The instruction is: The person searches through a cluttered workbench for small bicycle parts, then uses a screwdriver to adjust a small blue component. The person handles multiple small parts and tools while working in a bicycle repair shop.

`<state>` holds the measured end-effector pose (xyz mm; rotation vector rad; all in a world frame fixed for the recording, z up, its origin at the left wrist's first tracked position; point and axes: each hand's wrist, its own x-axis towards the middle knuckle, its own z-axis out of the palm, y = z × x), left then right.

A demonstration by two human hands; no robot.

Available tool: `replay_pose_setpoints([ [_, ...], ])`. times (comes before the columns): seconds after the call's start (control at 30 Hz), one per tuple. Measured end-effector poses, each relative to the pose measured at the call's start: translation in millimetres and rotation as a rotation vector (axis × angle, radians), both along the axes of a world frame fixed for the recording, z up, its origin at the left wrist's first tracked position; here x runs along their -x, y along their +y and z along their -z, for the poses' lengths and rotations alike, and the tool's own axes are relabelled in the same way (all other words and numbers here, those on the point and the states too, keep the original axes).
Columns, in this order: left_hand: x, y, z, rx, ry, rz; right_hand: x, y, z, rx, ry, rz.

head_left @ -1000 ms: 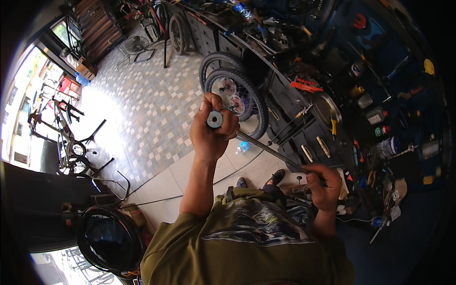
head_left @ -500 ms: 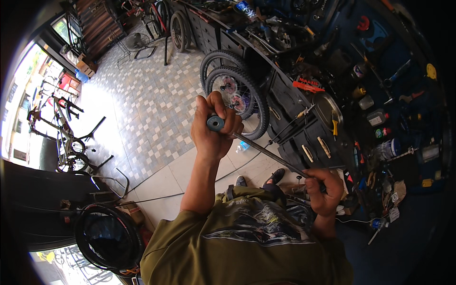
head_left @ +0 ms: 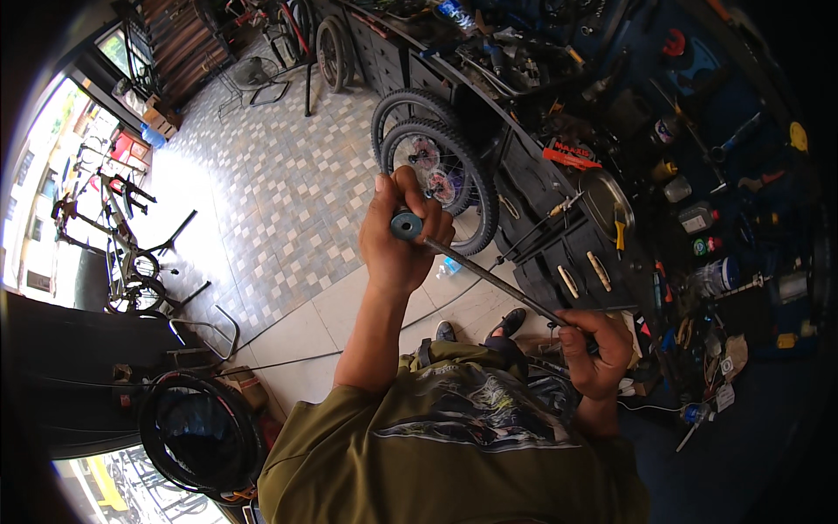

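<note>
My left hand [head_left: 390, 255] is raised in front of my chest, its fingers curled around a round blue-grey piece [head_left: 406, 226] with a hole in its middle. A long, thin metal rod [head_left: 497, 281] slants from beside that fist down to my right hand [head_left: 597, 351]. Thumb and fingers of the right hand pinch the rod's far end. Whether the round piece is joined to the rod is hidden by my left fingers.
Two bicycle wheels [head_left: 483, 175] lean against the dark workbench [head_left: 515, 162] beyond my left hand. Tools and bottles crowd its top, near a round metal tray [head_left: 602, 188]. A bicycle [head_left: 118, 231] stands at left; tyres [head_left: 153, 428] hang lower left. A cable [head_left: 305, 356] crosses the floor.
My left hand and the round piece have shifted slightly to the right, closer to my right hand. The right hand stays almost where it was, still pinching the rod.
</note>
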<state>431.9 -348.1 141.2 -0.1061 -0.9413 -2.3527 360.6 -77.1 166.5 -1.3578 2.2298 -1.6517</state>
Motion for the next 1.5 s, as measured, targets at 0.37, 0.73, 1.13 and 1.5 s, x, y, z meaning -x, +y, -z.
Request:
replay_pose_setpoints([
  [0.37,1.7,-1.2,3.3,0.435,-0.154,-0.423,1.0,-5.4,-10.1,-0.035,0.184,-0.025],
  [0.73,2.8,-3.3,4.7,0.615,-0.198,-0.508,-1.9,-4.7,-7.6,-0.078,0.34,-0.059],
  [1.13,7.4,-8.4,2.7,0.841,-0.274,-0.602,-12.0,-2.9,-14.5,-0.216,0.768,-0.089],
  [1.5,9.7,-8.5,-2.9,1.117,-0.349,-0.614,-10.9,-9.1,24.1,-0.006,-0.482,-0.058],
])
